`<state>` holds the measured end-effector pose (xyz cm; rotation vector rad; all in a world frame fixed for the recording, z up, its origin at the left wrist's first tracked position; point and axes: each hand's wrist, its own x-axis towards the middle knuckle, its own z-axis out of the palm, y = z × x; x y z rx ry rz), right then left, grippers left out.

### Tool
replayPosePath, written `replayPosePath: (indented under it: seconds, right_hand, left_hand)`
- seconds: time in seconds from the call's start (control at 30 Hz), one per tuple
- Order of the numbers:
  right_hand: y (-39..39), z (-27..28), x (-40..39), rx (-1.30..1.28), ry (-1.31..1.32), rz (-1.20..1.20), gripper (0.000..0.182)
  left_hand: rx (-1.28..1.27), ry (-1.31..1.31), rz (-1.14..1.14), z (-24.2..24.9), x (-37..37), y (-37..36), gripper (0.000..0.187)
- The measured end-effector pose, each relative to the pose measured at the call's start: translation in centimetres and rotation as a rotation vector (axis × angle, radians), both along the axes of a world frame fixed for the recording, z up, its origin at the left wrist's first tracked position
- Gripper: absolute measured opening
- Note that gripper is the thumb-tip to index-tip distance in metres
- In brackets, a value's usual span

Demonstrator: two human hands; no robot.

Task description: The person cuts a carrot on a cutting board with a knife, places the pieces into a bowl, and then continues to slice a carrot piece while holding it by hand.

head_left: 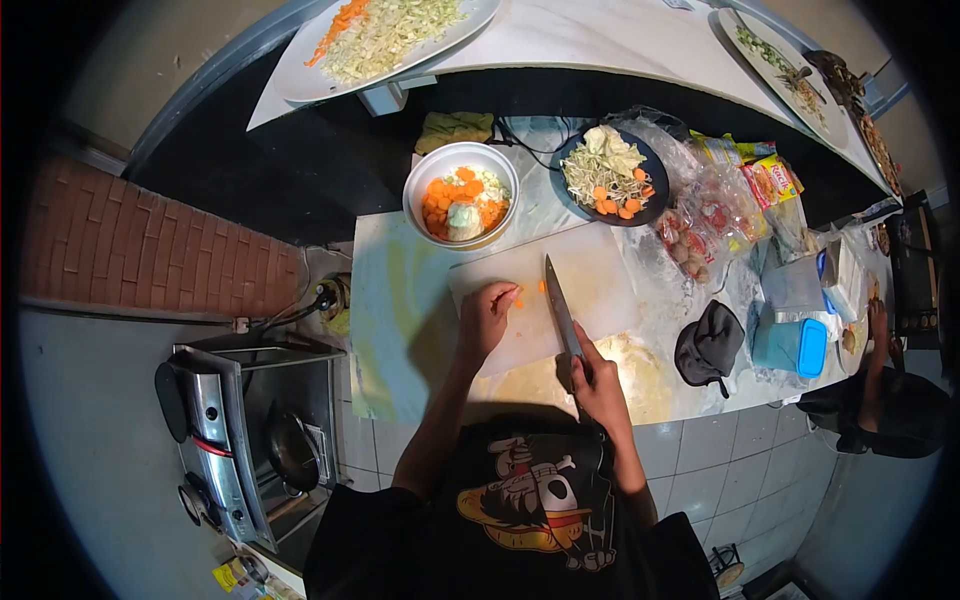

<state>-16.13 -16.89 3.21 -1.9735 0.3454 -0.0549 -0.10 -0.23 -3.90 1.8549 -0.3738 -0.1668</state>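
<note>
In the head view, a kitchen knife (561, 306) is held over the right-hand part of a cutting board (600, 270), which is laid on the worktop (385, 300). Its long axis is directed away from the body, with the pointed tip angled slightly to the left and the handle kept at the near end, by the board's edge. The handle is gripped by the right hand (597, 385), with the fingers wrapped around it. The left hand (487, 315) is set over the board's left part, its fingers curled inward beside small carrot pieces (519, 303); whether a piece is pinched cannot be told. Another orange bit is seen between that hand and the blade.

The blade is long, smooth, metallic and tapered, while the board is pale, flat and faintly stained. Beyond the board, rounded carrot slices and a pale lump are contained in a deep white bowl (411, 197) with a smooth round rim. To its right, thin tangled bean sprouts, 1 heap of crinkled pale leaves and carrot discs are held by a round black plate (655, 172). Crumpled, shiny plastic bags (712, 205) are bunched beside it (their contents are partly blurred by glare). Nearer, a soft black cap (710, 345) is placed beside a blue-lidded plastic tub (785, 347).
</note>
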Motion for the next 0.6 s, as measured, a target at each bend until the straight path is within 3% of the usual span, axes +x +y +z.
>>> replayPosePath:
  seconds: [0.1,0.6]
  right_hand:
    - [0.1,-0.4,-0.1,0.011,-0.011,-0.007,0.056]
    - [0.0,0.1,0.0,0.005,-0.033,-0.008,0.055]
  left_hand:
    - [0.138,-0.013,-0.019,1.5,0.0,0.0,0.019]
    - [-0.028,0.080,0.055,1.9,0.0,-0.7,0.011]
